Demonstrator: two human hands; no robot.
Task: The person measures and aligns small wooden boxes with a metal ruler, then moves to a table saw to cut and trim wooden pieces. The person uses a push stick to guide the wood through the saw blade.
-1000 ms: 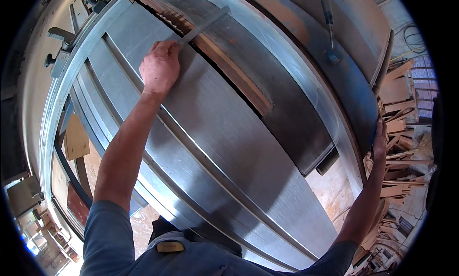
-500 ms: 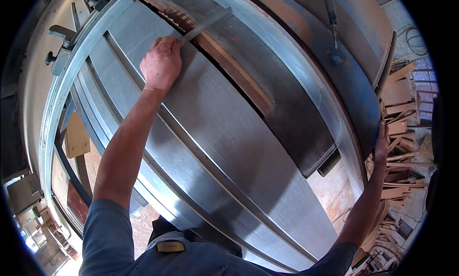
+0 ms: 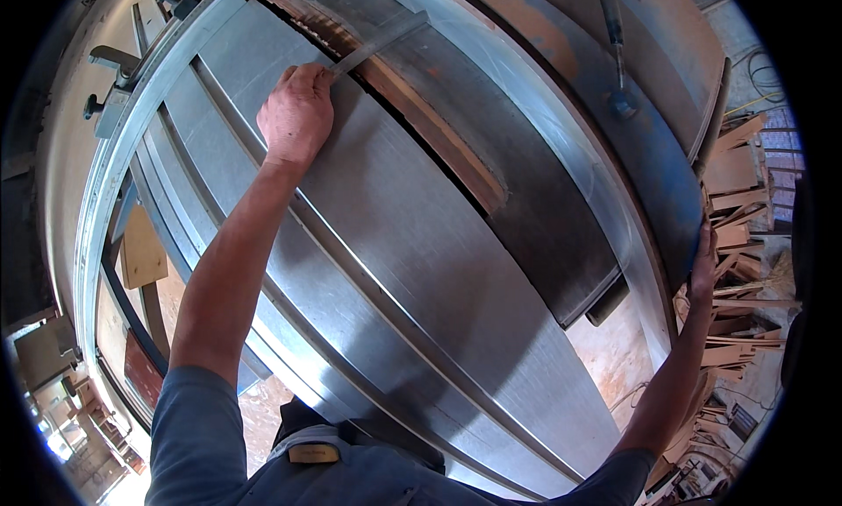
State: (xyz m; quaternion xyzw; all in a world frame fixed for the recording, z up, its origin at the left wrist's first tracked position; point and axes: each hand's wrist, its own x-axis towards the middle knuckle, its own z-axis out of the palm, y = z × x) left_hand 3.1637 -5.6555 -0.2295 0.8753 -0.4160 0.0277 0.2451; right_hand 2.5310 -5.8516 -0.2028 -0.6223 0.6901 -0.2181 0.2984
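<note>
The person's left forearm (image 3: 224, 269) rises from a grey-blue sleeve (image 3: 197, 409) and slants up to the right over a broad silver metal surface (image 3: 395, 199) with long parallel grooves (image 3: 226, 113). At its end the left hand (image 3: 296, 113) is turned back-upward, fingers curled and closed round the near end of a thin, flat, pale-grey metal strip (image 3: 381, 43). At the far right, the other forearm (image 3: 667, 374) reaches up and outward, bringing the right hand (image 3: 703, 252) to the outer edge of a worn blue-and-rust-brown metal panel (image 3: 671, 177) (it shows nearly side-on, so I cannot tell whether it grips or merely presses).

Compared with a second ago, the left hand keeps the same hold and nearly the same spot. The strip's far tip and the right hand stand slightly farther right in view, as does the panel (the camera may account for some of that).

The strip looks straight, narrow and dull. From the left hand it runs up to the right, across a long brown wooden insert (image 3: 443, 142) beside a black gap, then over a dark-grey metal plate (image 3: 548, 252). Its far tip lies at the near edge of a long, shiny silver metal rail (image 3: 614, 212); whether they touch is unclear.
</note>
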